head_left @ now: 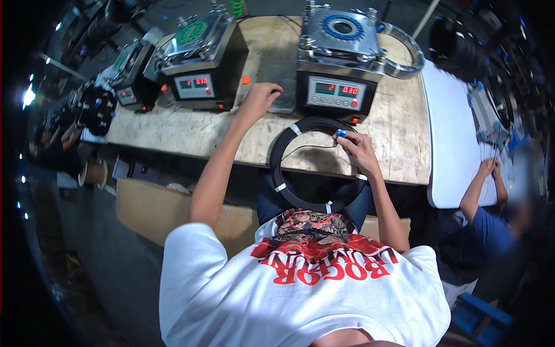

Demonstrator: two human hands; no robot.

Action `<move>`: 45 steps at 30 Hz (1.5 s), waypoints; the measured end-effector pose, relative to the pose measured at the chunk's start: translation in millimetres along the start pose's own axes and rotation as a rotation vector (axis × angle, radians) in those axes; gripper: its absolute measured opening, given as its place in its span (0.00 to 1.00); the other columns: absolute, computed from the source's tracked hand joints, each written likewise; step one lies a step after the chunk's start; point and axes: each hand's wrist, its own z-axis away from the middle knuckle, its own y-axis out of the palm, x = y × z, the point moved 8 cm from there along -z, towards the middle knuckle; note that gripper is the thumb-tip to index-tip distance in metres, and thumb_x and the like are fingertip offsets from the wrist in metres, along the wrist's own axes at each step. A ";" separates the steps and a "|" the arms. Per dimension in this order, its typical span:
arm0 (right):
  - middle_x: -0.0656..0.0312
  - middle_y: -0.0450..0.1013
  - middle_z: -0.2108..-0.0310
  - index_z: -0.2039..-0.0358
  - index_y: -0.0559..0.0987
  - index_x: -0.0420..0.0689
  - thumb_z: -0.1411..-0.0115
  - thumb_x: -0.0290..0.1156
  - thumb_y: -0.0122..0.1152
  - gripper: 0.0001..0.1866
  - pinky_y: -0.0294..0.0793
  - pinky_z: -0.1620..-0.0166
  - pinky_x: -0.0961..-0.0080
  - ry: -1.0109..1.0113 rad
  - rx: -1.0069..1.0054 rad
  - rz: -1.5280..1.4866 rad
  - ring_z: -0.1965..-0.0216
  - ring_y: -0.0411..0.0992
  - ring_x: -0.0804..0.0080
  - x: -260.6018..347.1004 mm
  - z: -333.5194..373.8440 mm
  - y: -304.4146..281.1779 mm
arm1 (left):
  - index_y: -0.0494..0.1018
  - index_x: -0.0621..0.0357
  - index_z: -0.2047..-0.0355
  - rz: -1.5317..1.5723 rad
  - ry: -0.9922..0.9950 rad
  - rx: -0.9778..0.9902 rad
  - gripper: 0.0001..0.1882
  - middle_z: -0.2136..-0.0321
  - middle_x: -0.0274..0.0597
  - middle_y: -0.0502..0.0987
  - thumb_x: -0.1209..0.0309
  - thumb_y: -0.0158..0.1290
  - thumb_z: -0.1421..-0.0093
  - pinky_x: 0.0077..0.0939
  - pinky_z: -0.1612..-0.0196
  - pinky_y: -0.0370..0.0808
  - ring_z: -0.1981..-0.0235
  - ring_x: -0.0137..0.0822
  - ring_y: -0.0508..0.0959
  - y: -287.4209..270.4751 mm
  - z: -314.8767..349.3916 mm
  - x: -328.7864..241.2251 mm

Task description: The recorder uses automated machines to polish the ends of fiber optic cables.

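Observation:
A coil of black cable, bound with white tape bands, rests against the table's front edge and over my lap. My right hand is closed at the coil's far right side, pinching a small blue connector. A thin black cable end runs left from those fingers across the inside of the coil. My left hand is above the table, beside a dark flat plate. Its fingers are curled together, and whatever they may hold is hidden. Just beyond stands a black machine with a lit red display.
On the machine's metal top sits a ring of blue pieces. Another machine carries green pieces, left of an orange cap. A metal ring lies at the right. A co-worker's hands are by a white table.

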 end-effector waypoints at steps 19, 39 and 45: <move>0.72 0.76 0.73 0.58 0.84 0.37 0.35 0.30 0.62 0.11 0.56 0.74 0.84 -0.006 -0.081 0.020 0.77 0.58 0.88 -6.2 -3.9 -4.8 | 0.80 0.62 0.58 -0.160 -0.061 0.416 0.19 0.60 0.58 0.80 0.85 0.52 0.52 0.39 0.54 0.76 0.55 0.57 0.79 90.5 -35.2 84.8; 0.73 0.74 0.76 0.59 0.85 0.37 0.36 0.30 0.62 0.11 0.54 0.75 0.84 -0.009 -0.138 0.018 0.77 0.57 0.88 -4.1 2.4 -6.7 | 0.79 0.70 0.63 0.268 -0.161 -0.113 0.09 0.71 0.55 0.82 0.80 0.61 0.46 0.29 0.64 0.78 0.69 0.41 0.83 24.9 -12.4 49.5; 0.73 0.73 0.75 0.60 0.84 0.37 0.35 0.31 0.63 0.11 0.56 0.74 0.85 -0.005 -0.122 0.059 0.76 0.61 0.89 2.2 8.6 -3.8 | 0.81 0.66 0.61 0.745 -0.287 -0.313 0.10 0.69 0.36 0.82 0.73 0.64 0.40 0.15 0.63 0.75 0.68 0.21 0.78 23.8 31.1 -15.4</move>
